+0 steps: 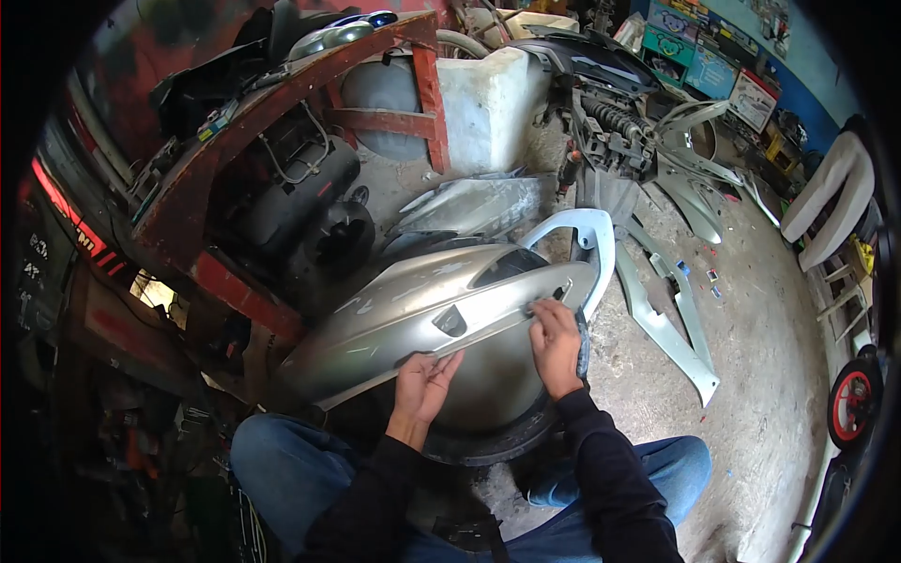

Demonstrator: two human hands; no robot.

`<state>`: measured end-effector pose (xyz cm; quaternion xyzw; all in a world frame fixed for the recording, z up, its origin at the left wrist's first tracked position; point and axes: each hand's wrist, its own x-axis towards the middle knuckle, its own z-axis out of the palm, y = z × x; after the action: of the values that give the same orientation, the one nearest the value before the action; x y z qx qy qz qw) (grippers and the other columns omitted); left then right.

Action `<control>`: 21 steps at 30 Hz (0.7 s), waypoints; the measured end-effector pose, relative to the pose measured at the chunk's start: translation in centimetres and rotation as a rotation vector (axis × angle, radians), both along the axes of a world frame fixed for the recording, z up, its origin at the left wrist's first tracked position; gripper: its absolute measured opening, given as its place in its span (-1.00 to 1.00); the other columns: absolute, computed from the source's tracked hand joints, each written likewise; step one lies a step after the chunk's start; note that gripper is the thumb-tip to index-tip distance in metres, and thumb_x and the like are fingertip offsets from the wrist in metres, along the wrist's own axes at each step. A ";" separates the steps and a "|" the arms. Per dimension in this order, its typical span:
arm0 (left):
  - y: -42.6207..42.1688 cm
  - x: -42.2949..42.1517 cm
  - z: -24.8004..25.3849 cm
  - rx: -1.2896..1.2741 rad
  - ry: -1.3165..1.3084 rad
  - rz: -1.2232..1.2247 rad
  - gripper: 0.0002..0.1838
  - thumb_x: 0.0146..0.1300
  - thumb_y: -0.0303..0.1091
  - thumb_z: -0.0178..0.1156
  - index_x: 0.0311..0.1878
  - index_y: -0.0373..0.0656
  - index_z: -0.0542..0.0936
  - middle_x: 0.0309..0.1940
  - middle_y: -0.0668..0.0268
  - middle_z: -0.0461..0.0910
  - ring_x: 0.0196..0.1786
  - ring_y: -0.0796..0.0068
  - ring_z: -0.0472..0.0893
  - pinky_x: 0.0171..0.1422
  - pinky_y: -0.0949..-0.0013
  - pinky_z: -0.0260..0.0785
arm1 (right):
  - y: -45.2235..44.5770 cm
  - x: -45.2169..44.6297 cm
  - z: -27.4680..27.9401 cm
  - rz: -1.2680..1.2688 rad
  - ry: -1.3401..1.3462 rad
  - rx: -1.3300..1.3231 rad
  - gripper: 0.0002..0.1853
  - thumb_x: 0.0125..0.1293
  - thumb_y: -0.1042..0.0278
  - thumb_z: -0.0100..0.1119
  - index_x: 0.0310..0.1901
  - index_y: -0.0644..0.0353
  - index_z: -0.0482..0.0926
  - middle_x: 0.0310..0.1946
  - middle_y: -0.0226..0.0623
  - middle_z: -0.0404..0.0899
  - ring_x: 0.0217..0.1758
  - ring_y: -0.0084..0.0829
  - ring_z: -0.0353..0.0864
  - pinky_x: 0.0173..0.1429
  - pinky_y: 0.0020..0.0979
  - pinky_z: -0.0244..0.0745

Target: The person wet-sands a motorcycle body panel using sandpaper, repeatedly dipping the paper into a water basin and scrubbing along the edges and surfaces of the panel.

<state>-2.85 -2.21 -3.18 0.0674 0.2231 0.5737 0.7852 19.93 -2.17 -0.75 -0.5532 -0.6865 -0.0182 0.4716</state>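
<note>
A silver-grey motorcycle body panel [404, 298] lies slanted across a round dark-rimmed basin [497, 441] in front of me. My left hand [425, 387] is closed on the panel's lower edge, below its small dark opening. Near the panel's right end, my right hand [556, 345] has its fingers pressed together at the surface. Whether a small dark thing sits at those fingertips is too small to tell. A pale blue-white grab rail [597, 246] curves behind the panel's right end.
Behind the panel lie more grey panels [488, 202]. A red wooden bench [282, 89] stands at the left, over a black tank [300, 169]. Pale trim pieces [671, 319] lie on the concrete floor at the right, below a stripped motorcycle frame [610, 131].
</note>
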 end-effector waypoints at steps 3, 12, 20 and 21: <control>0.0 0.6 -0.2 0.003 -0.013 0.007 -0.84 0.19 -0.66 -0.05 -0.21 -0.40 0.50 -0.15 0.11 0.60 0.14 0.11 0.59 0.57 -0.15 0.22 | -0.6 -2.5 0.1 -0.056 0.013 -0.068 -0.68 0.10 0.56 0.21 -0.05 0.26 0.63 -0.04 -0.10 0.59 0.15 -0.05 0.53 0.28 -0.15 0.44; -0.4 1.0 0.6 -0.040 0.042 0.041 -0.73 0.20 -0.70 -0.10 -0.05 -0.48 0.48 -0.02 0.06 0.58 0.29 0.05 0.50 0.61 -0.12 0.16 | -0.7 -3.8 0.8 -0.003 -0.019 0.022 -0.67 0.04 0.63 0.21 -0.11 0.20 0.66 -0.10 -0.12 0.61 0.03 -0.06 0.57 0.15 -0.13 0.47; -0.6 1.6 2.9 -0.046 0.027 0.066 -0.82 0.21 -0.70 -0.07 -0.17 -0.47 0.49 -0.04 0.01 0.57 0.25 0.05 0.53 0.58 -0.11 0.23 | 0.3 -1.3 0.6 -0.140 -0.088 -0.079 -0.69 0.04 0.54 0.26 -0.10 0.19 0.65 -0.11 -0.17 0.62 0.06 -0.10 0.57 0.17 -0.10 0.44; -0.5 1.6 1.9 -0.048 0.022 0.061 -0.82 0.21 -0.70 -0.07 -0.17 -0.47 0.49 -0.04 0.01 0.57 0.25 0.05 0.53 0.58 -0.11 0.23 | -0.6 -3.1 0.7 -0.026 -0.119 -0.024 -0.69 0.05 0.54 0.25 -0.10 0.19 0.66 -0.10 -0.16 0.62 0.05 -0.09 0.57 0.15 -0.10 0.45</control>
<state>-1.28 -2.67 -1.27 0.0480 0.2472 0.5912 0.7662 16.81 -2.73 -0.07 -0.5655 -0.7065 -0.0488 0.4227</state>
